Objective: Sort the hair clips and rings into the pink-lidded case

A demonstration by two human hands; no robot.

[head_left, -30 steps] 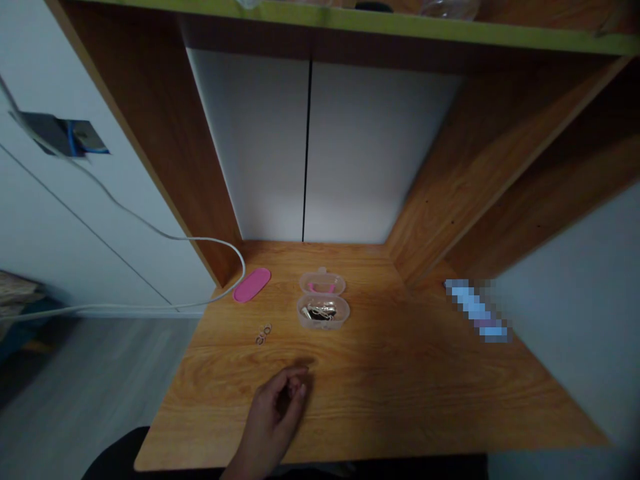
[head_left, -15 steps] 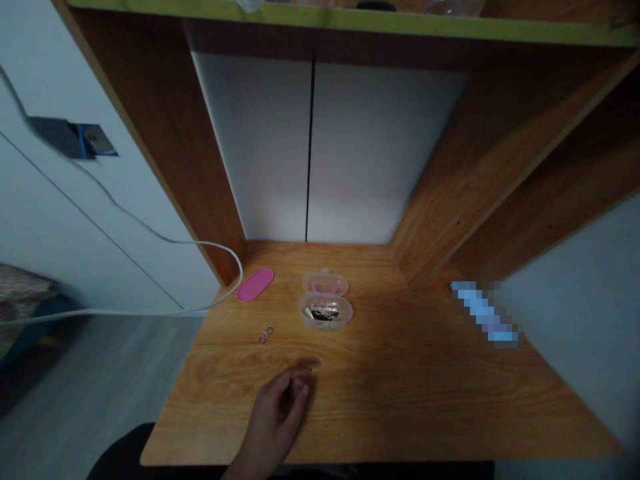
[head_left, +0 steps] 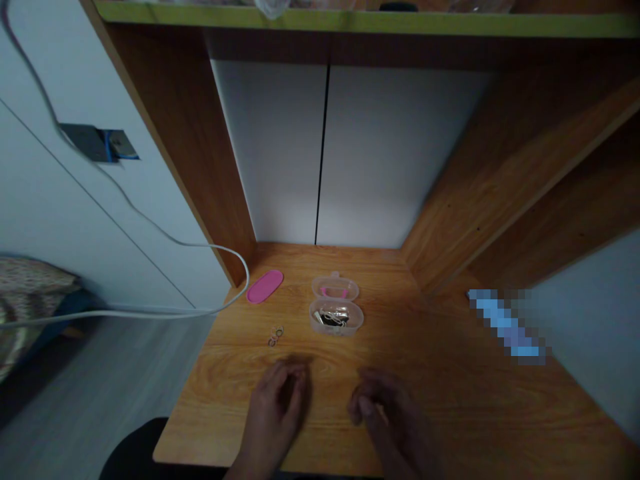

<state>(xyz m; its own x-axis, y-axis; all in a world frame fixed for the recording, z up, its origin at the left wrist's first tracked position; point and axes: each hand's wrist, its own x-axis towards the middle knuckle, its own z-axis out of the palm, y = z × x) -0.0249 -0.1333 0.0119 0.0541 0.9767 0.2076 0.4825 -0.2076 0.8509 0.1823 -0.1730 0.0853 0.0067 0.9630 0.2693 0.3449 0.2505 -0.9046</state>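
1. One view only, a head-worn camera, looking forward and down over the wooden desk (head_left: 450, 400).
2. It sits close above the near edge, both hands at the bottom of frame.
3. It faces the far white back panel (head_left: 350, 153), with the green-edged shelf (head_left: 400, 23) overhead.
4. Left, it catches floor and a white cable (head_left: 150, 230).

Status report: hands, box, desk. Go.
Left hand and right hand curled on desk, grip unclear. Open clear box beyond, untouched. Small rings nearby.
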